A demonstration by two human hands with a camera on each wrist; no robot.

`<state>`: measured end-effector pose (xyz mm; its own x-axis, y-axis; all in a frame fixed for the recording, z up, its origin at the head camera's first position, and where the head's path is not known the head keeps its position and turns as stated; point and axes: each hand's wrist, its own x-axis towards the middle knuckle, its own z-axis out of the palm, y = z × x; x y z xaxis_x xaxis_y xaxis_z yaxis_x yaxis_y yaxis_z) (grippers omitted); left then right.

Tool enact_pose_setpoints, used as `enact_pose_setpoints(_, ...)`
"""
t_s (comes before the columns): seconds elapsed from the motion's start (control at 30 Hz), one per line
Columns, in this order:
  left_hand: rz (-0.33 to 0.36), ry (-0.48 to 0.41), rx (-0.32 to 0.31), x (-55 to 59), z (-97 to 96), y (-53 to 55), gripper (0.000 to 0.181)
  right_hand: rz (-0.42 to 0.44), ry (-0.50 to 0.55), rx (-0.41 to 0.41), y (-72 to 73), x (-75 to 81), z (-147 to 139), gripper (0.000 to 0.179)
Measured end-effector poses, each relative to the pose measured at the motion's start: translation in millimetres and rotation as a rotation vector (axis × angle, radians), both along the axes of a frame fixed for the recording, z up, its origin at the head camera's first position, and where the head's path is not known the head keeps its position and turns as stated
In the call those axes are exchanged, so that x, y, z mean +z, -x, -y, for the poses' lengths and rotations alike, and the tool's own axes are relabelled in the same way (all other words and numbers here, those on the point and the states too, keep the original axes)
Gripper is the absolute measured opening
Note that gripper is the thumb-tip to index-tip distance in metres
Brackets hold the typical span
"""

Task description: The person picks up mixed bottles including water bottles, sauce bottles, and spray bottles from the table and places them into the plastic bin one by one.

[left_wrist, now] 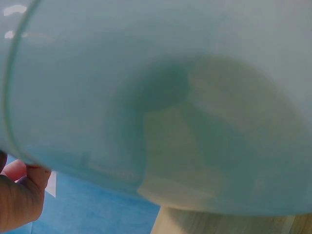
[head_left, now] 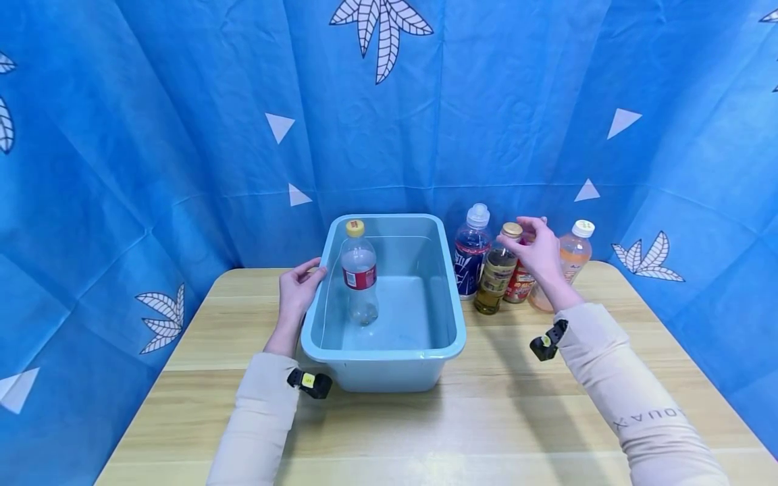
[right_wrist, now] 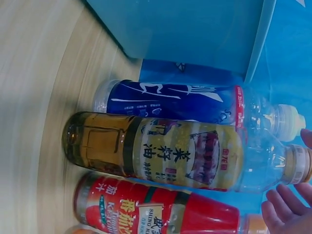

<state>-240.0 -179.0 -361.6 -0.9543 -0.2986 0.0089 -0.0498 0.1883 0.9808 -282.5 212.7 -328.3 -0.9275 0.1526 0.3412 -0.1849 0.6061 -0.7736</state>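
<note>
A light blue plastic basin (head_left: 389,372) stands on the table, and my left hand (head_left: 299,287) holds its left rim, thumb and fingers at the edge. Inside it, a clear bottle (head_left: 358,266) with a yellow cap and red label stands upright. My right hand (head_left: 536,250) has thumb and fingers around the gold cap of a cooking oil bottle (right_wrist: 187,151), which holds amber liquid. Beside the oil are a blue-labelled bottle (right_wrist: 170,101) and a red ketchup bottle (right_wrist: 156,204). To their right, a white-capped bottle of pale orange liquid (head_left: 574,253) is partly behind the right hand.
The wooden table (head_left: 486,418) runs back to a blue curtain (head_left: 504,101) with white leaf prints. The bottles stand in a close row right of the basin, near the table's back edge.
</note>
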Motion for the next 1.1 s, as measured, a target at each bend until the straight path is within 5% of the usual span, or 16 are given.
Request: enact_pose_setpoints(1.1, 0.014, -0.024, 0.006, -0.6, 0.8, 0.4, 0.038, -0.049, 0.122, -0.013, 1.4, -14.3, 4, 0.047)
